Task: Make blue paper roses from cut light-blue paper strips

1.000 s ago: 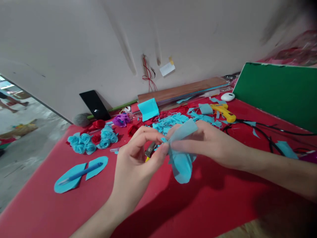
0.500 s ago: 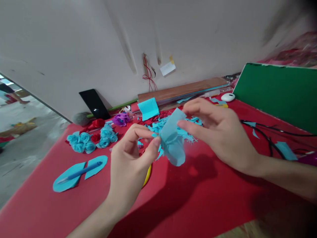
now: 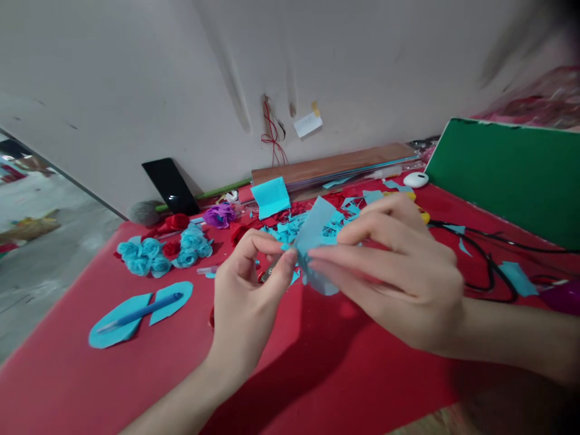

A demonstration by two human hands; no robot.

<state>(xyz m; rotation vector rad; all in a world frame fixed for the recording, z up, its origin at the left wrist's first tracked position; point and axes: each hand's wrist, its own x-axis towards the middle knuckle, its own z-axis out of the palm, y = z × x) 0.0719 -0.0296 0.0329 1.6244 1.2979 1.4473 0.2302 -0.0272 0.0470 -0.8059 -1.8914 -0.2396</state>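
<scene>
While the left hand (image 3: 249, 296) pinches the edge of a light-blue paper piece (image 3: 318, 220) between thumb and index finger, the right hand (image 3: 403, 272) works it from the other side. Right thumb and index tips sit close together at its lower part; blurred, so can't tell if they grip or just touch. Paper's in the air between the hands, above the red tabletop (image 3: 67, 374). Clock centred on the paper, 12 toward the wall: left hand at 8, right between 3 and 4. Step in hand reads as gathering or shaping the paper at the left pinch. Next move, my call: hold the left pinch firm, use light right-finger pressure, since thin paper could crease or tear. Orientation: flat strip end points to 1, rounded lower lobe hangs toward 5, partly hidden by right fingers. Strip's long axis runs roughly 1 to 7, tilted, not upright. Around it: cut scraps (image 3: 287, 231) just behind at 10 to 1, folded blue sheet (image 3: 270, 198) at 10, blue paper roses (image 3: 149, 251) at 9, blue pen (image 3: 140, 312) between 8 and 9, lying across two cut pieces (image 3: 118, 307).
</scene>
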